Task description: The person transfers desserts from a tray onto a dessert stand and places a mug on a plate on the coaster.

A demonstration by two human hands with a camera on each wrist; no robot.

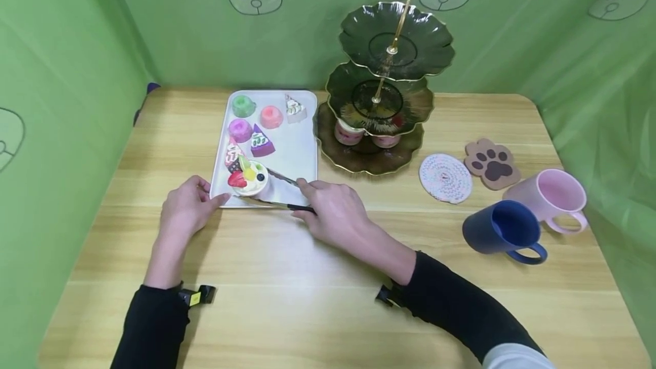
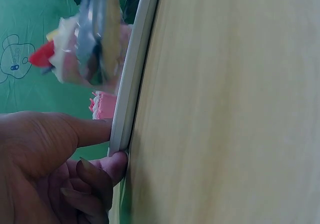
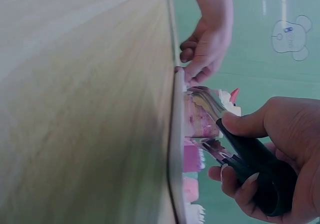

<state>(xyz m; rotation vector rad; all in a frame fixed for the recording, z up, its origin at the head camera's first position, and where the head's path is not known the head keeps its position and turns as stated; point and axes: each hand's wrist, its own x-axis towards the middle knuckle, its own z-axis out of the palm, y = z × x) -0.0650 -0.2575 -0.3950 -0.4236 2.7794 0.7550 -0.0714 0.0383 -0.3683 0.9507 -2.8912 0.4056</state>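
Observation:
My left hand (image 1: 185, 207) pinches the near left corner of a white tray (image 1: 293, 155), thumb on its rim and a finger against the underside in the left wrist view. In my right hand (image 1: 335, 209) I grip metal tongs (image 3: 255, 165) with black handles. Their metal ends lie on either side of a fruit-topped dessert cup (image 1: 251, 180) at the tray's near left; whether both ends press on it I cannot tell. Behind the cup stand a pink cake slice (image 1: 233, 154) and a purple cake slice (image 1: 261, 142).
Green (image 1: 243, 106), pink (image 1: 271, 117) and purple ring-shaped sweets (image 1: 240, 130) and a white-topped slice (image 1: 295, 109) share the tray. A tiered stand (image 1: 333, 152) holds dessert cups on its lowest plate. Rightward lie a round coaster (image 1: 445, 178), a paw coaster (image 1: 493, 164), a blue mug (image 1: 487, 229) and a pink mug (image 1: 528, 195).

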